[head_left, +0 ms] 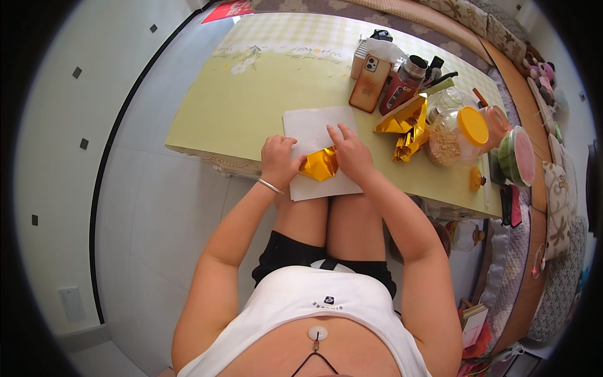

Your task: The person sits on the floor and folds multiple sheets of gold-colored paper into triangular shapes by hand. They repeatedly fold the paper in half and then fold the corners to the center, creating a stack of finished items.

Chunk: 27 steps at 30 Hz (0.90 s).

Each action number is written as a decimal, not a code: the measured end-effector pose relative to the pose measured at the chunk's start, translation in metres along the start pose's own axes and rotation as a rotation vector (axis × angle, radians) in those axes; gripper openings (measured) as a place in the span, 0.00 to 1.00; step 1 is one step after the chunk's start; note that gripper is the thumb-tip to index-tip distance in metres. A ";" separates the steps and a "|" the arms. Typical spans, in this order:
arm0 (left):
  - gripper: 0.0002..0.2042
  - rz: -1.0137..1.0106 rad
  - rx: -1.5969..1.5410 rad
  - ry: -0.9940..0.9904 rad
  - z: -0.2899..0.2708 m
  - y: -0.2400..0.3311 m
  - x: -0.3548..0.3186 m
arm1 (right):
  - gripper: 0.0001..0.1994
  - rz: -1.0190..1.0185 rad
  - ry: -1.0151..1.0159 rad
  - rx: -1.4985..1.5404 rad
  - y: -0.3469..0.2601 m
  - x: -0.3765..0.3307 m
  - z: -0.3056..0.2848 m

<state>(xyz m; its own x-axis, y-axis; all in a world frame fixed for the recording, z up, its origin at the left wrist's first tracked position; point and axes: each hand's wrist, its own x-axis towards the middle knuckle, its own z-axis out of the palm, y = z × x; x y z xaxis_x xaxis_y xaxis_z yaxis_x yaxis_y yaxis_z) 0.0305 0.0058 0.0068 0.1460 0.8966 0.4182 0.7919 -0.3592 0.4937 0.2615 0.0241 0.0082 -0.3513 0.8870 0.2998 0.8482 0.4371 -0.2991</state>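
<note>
Gold paper lies on a white sheet at the near edge of the table, apparently to keep the folding surface smooth. The left hand pins its left side with curled fingers; the right hand presses its right side, fingers spread. Right of the sheet, more folded gold pieces, then a tipped jar with an orange lid holding pale grains.

Pale tiled floor, yellow-green table, sofa.
</note>
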 end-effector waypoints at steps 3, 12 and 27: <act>0.20 0.017 -0.318 -0.026 -0.003 -0.021 -0.003 | 0.34 -0.008 -0.059 0.065 0.002 0.005 -0.002; 0.33 0.195 -0.351 -0.019 -0.034 -0.033 -0.029 | 0.30 -0.040 -0.098 0.067 0.003 0.006 -0.003; 0.17 -0.003 0.129 -0.152 -0.015 -0.008 0.003 | 0.41 -0.298 -0.222 -0.150 0.007 0.032 -0.002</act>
<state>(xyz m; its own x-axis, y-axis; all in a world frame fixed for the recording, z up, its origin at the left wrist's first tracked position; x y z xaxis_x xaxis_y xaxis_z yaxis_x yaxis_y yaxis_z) 0.0162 0.0074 0.0156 0.2235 0.9298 0.2924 0.8606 -0.3291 0.3888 0.2567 0.0551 0.0174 -0.6541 0.7423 0.1451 0.7387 0.6682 -0.0883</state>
